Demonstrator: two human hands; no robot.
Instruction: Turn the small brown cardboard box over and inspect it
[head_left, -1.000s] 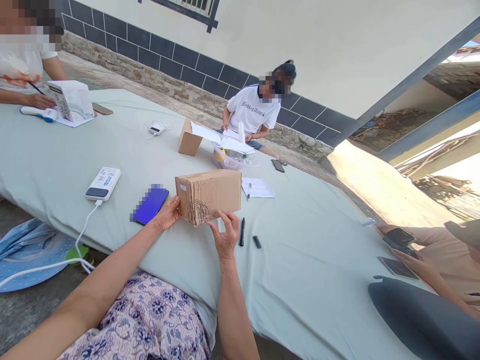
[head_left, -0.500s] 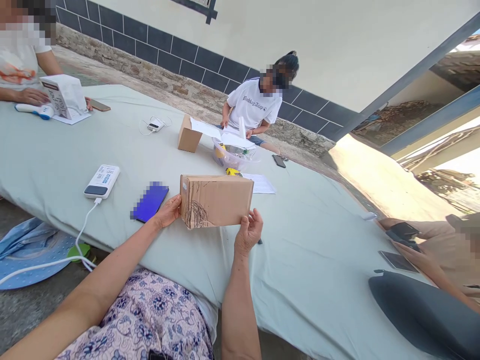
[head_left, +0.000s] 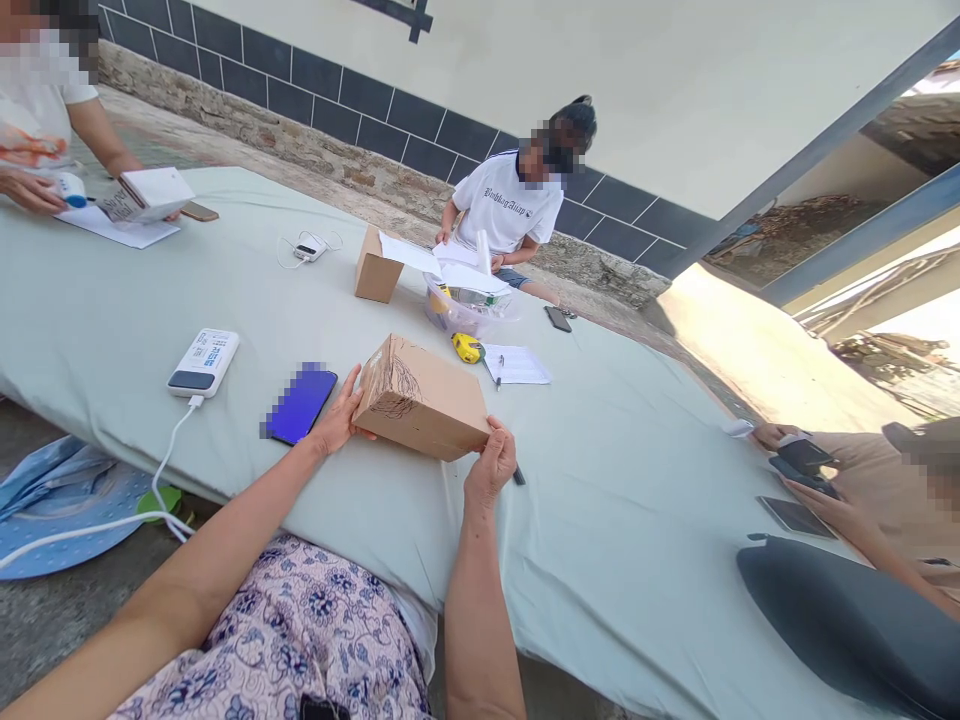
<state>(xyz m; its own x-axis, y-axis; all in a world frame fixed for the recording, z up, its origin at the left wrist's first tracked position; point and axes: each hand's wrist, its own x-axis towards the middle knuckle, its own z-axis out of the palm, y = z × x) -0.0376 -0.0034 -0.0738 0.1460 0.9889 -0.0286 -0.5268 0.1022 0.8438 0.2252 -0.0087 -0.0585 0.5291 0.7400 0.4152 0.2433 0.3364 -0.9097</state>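
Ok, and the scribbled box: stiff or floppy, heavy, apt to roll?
Likely fairly stiff: the box shows flat faces and mostly straight edges between the left hand and right hand. Perhaps light for its size, being cardboard, though any contents are hidden. Given those flat faces, it would probably slide rather than roll.

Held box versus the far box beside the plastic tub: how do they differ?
The held box is tilted between left hand and right hand; the far box stands on the tablecloth. The held box bears dark scribbles; the far box shows none. Both look like brown cardboard.
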